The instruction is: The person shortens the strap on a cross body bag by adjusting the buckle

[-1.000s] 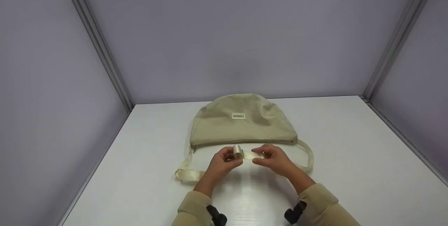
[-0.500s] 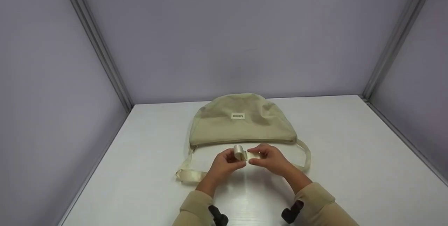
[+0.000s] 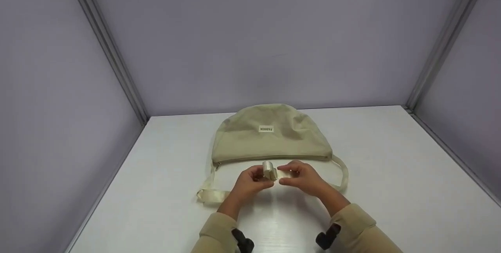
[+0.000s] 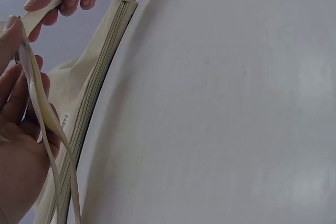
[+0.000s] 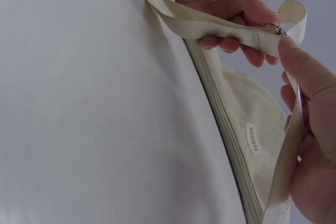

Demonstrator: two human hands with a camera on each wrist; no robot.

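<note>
Cream strap (image 3: 267,169) was pinched by left hand (image 3: 247,183) and, brought closer at 3 o'clock, right hand (image 3: 305,178); slack seemed gained.

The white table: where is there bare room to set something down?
The table has two bare patches: between the bag and the left wall, and between the strap and the right wall. It is crowded in front of the bag, where the left hand and right hand hold the strap.
</note>
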